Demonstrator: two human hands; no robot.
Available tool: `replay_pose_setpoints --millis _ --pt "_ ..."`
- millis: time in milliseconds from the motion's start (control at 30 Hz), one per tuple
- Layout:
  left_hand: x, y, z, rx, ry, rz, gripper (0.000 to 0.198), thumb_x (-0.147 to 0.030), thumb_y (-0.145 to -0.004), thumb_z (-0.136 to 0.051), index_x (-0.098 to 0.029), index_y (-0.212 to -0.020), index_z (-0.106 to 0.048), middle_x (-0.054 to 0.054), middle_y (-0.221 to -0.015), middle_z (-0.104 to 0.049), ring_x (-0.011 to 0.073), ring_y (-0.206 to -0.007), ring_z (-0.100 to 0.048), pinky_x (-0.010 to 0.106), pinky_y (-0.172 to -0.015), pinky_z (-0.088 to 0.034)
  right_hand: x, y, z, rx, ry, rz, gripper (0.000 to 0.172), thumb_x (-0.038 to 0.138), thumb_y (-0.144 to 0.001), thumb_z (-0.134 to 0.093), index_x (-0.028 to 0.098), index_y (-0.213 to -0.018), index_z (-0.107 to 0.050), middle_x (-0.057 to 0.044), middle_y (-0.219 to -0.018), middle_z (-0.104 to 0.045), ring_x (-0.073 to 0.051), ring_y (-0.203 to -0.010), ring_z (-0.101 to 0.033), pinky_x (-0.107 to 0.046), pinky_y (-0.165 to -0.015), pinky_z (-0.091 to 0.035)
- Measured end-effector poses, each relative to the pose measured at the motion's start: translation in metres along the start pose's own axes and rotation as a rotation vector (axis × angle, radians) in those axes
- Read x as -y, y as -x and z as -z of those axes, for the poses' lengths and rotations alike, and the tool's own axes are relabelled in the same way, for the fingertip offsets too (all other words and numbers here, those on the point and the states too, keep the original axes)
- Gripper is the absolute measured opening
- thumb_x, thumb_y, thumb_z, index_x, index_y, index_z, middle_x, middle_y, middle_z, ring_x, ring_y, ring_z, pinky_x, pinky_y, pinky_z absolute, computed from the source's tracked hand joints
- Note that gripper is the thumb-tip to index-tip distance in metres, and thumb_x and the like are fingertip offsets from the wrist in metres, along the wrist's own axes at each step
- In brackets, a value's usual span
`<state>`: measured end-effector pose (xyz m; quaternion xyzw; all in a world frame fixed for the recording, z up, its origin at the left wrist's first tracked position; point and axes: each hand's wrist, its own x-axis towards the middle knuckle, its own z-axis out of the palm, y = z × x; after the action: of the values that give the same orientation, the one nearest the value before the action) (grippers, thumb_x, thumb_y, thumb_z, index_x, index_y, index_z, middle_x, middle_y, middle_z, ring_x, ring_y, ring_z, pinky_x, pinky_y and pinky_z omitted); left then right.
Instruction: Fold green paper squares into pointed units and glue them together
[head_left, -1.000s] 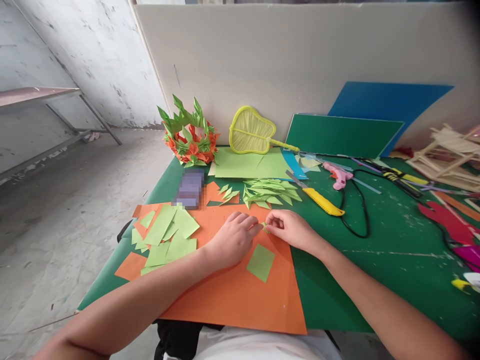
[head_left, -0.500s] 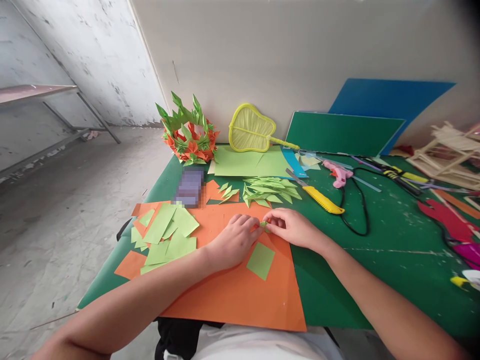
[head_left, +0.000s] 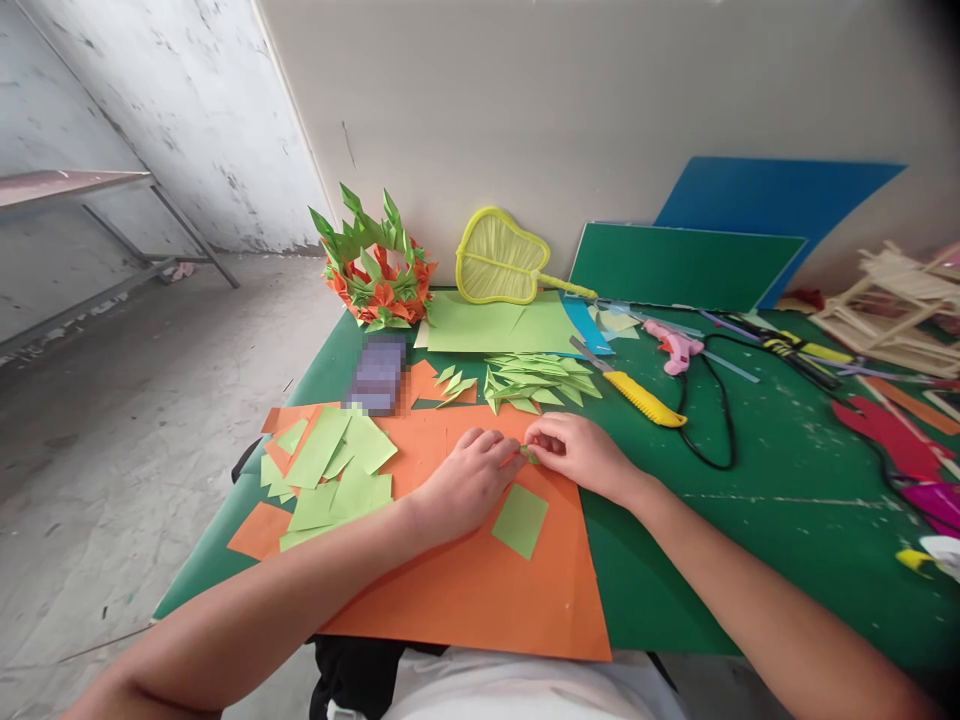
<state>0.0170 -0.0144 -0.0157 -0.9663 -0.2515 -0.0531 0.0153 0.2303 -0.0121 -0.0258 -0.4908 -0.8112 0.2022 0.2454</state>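
Note:
Between my fingertips is a small folded piece of green paper [head_left: 529,455], mostly hidden by the fingers. My left hand [head_left: 471,480] is closed on its left side, resting over an orange sheet [head_left: 480,590]. From the right, my right hand [head_left: 574,450] pinches the same piece. Just below the hands lies a flat green paper square [head_left: 520,521]. A pile of loose green paper pieces [head_left: 337,490] is left of my left hand. Beyond the hands is a heap of folded green paper leaves [head_left: 536,380], with a few more beside it.
A yellow utility knife [head_left: 643,398] with its blade out lies right of the leaves, near a pink glue gun [head_left: 675,348] and its black cord. An orange and green folded-paper ring [head_left: 379,275] and a yellow fan [head_left: 501,258] stand at the back. Wooden stick models [head_left: 885,310] are far right.
Both hands stay at the same spot with the green piece between them. My right fingers have shifted very slightly. The view has moved a touch.

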Motion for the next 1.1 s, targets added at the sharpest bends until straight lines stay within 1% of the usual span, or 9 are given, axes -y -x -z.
replay_pose_setpoints --millis 133,300,433,567,767,967,1100 --pt "0.000 0.000 0.001 0.006 -0.005 -0.004 0.040 -0.009 -0.084 -0.043 -0.016 -0.124 -0.049 0.012 -0.112 -0.055 0.0248 -0.099 -0.049 0.038 -0.086 -0.034 0.003 0.001 0.003 0.022 0.021 0.009 0.011 0.018 -0.085 -0.052 0.023 -0.086 -0.062 0.000 -0.073 -0.059 -0.013 -0.061 -0.052 -0.024 -0.054 -0.036" --pt "0.000 0.000 0.001 0.003 0.010 0.005 0.041 -0.009 -0.085 -0.040 -0.016 -0.124 -0.050 0.012 -0.112 -0.055 0.0246 -0.098 -0.048 0.039 -0.085 -0.035 0.001 0.000 0.004 0.022 0.070 0.079 0.013 0.016 -0.084 -0.052 0.023 -0.085 -0.062 0.000 -0.075 -0.060 -0.013 -0.066 -0.054 -0.023 -0.056 -0.036" --pt "0.000 0.001 0.001 -0.016 0.020 0.016 0.039 -0.011 -0.087 -0.039 -0.017 -0.123 -0.053 0.013 -0.117 -0.053 0.0255 -0.100 -0.046 0.040 -0.086 -0.035 -0.003 0.000 0.005 0.028 0.065 0.139 0.016 0.018 -0.087 -0.049 0.023 -0.085 -0.064 -0.002 -0.083 -0.064 -0.015 -0.074 -0.058 -0.025 -0.061 -0.039" --pt "0.002 0.003 -0.001 -0.022 0.033 0.020 0.040 -0.012 -0.088 -0.039 -0.019 -0.125 -0.052 0.011 -0.118 -0.053 0.0252 -0.101 -0.046 0.039 -0.085 -0.036 -0.006 -0.001 0.007 0.057 0.059 0.196 0.022 0.022 -0.092 -0.046 0.024 -0.089 -0.067 -0.003 -0.088 -0.067 -0.017 -0.082 -0.060 -0.026 -0.067 -0.042" --pt "0.004 0.003 -0.002 -0.021 0.053 0.017 0.040 -0.012 -0.089 -0.040 -0.021 -0.126 -0.051 0.008 -0.121 -0.053 0.0245 -0.104 -0.045 0.038 -0.087 -0.035 -0.010 -0.001 0.009 0.092 0.127 0.236 0.029 0.029 -0.097 -0.041 0.026 -0.094 -0.069 -0.004 -0.091 -0.067 -0.018 -0.083 -0.061 -0.028 -0.069 -0.042" --pt "0.005 0.003 -0.001 -0.038 0.062 0.010 0.038 -0.013 -0.093 -0.036 -0.022 -0.126 -0.052 0.006 -0.131 -0.049 0.0235 -0.105 -0.045 0.038 -0.088 -0.035 -0.012 -0.001 0.010 0.111 0.136 0.268 0.032 0.028 -0.098 -0.037 0.026 -0.098 -0.069 -0.004 -0.095 -0.068 -0.018 -0.085 -0.061 -0.028 -0.070 -0.043" --pt "0.005 0.002 -0.001 -0.034 0.072 0.001 0.038 -0.013 -0.092 -0.038 -0.021 -0.126 -0.051 0.006 -0.127 -0.052 0.0231 -0.105 -0.045 0.037 -0.087 -0.035 -0.013 -0.001 0.010 0.096 0.148 0.289 0.032 0.029 -0.098 -0.037 0.026 -0.098 -0.069 -0.004 -0.096 -0.069 -0.018 -0.085 -0.062 -0.028 -0.071 -0.044"
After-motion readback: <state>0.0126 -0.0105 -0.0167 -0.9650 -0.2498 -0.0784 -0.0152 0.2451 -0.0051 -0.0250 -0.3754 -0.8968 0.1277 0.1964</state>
